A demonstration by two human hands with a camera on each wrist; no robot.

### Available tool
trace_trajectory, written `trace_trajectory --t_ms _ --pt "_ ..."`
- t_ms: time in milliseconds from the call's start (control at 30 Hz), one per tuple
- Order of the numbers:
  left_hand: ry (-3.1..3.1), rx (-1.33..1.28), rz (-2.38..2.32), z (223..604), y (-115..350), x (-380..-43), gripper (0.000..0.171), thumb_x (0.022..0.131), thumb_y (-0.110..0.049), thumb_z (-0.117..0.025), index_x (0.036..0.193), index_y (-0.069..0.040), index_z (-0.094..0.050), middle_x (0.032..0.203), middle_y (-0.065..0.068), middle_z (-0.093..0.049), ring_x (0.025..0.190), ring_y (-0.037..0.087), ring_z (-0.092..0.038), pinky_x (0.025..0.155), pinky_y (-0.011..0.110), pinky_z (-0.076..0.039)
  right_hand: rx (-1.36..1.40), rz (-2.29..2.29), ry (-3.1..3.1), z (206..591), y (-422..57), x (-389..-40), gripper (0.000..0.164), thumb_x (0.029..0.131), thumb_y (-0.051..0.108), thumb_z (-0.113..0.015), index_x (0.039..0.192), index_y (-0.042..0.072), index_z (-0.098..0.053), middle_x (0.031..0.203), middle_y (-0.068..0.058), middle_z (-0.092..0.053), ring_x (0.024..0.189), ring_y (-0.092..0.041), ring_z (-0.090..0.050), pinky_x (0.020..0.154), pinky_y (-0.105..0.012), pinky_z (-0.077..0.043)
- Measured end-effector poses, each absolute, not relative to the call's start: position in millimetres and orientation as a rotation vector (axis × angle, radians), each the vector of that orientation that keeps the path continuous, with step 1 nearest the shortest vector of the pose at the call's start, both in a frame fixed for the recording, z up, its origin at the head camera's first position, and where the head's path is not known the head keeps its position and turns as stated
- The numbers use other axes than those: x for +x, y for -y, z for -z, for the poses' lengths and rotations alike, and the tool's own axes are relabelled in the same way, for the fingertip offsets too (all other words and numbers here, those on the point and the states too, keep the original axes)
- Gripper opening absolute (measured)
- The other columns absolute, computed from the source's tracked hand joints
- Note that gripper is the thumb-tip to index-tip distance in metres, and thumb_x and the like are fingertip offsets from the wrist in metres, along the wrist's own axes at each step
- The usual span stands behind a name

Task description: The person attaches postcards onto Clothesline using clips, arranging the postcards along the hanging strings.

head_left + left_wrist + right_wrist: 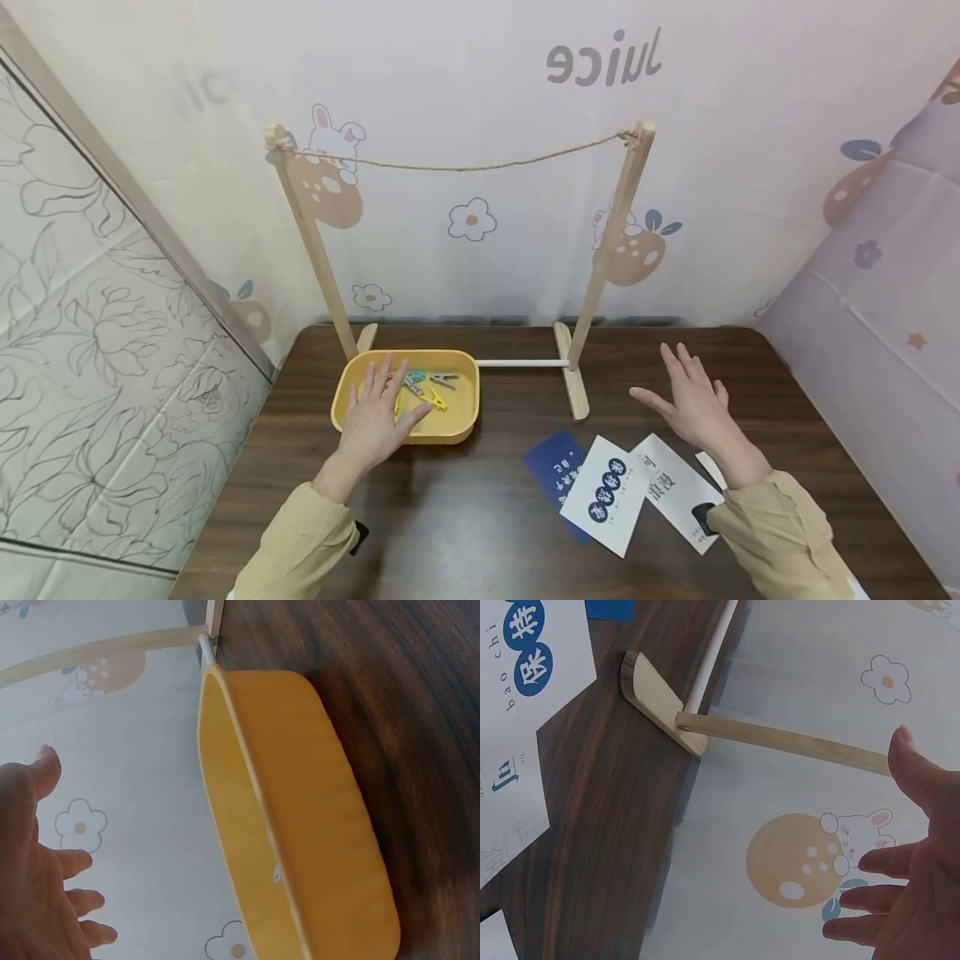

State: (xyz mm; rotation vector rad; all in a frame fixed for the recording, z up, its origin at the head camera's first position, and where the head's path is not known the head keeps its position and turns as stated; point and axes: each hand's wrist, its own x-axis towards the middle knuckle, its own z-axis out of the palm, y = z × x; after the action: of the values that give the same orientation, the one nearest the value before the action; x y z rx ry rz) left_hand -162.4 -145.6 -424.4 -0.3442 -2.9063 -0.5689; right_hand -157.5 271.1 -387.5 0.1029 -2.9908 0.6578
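My left hand (pixel 372 422) hovers above a yellow plastic basin (pixel 461 429), fingers spread and holding nothing. Inside the basin lie several small clothespins (pixel 437 398) in yellow, grey, teal and red; the hand hides some of them. From the left wrist view, the basin's side (pixel 322 817) is apart from the fingers. Over the right part of the table, my right hand (pixel 693 404) is raised with its fingers extended and nothing in them. Below and left of it are printed cards: a dark blue one (pixel 551 462), a white one with blue circles (pixel 606 496) and another white one (pixel 671 492).
A wooden stand with two posts (pixel 611 250) carries a slack rope (pixel 461 168) between their tops. Low down, a white rod (pixel 522 363) joins its feet. Behind the brown table (pixel 450 517) hangs a printed cloth (pixel 480 83). Part of another white card (pixel 711 469) shows beside the right wrist.
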Motion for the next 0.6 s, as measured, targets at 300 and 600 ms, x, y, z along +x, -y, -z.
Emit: trace_trajectory --t_ms 300,600 --pt "2.758 -0.499 0.634 439.2 141.0 -160.7 0.077 0.081 -0.048 -0.057 0.138 -0.006 -0.028 0.142 0.016 -0.023 0.130 0.034 -0.014 0.099 0.059 -0.013 0.140 -0.716 2.882 381.0 -262.0 -174.8 0.086 0.083 0.047 -0.055 0.137 -0.008 -0.015 0.135 -0.036 -0.014 0.119 -0.054 -0.018 0.086 -0.069 -0.018" --pt "2.609 -0.572 0.687 460.2 139.0 -159.4 0.072 0.070 -0.034 -0.073 0.129 -0.005 -0.043 0.132 0.017 -0.039 0.122 0.035 -0.033 0.093 0.057 -0.027 0.185 -0.810 2.735 376.0 -249.9 -195.8 0.077 0.085 0.038 -0.058 0.134 -0.009 -0.021 0.131 -0.033 -0.028 0.117 -0.047 -0.029 0.091 -0.058 -0.028"
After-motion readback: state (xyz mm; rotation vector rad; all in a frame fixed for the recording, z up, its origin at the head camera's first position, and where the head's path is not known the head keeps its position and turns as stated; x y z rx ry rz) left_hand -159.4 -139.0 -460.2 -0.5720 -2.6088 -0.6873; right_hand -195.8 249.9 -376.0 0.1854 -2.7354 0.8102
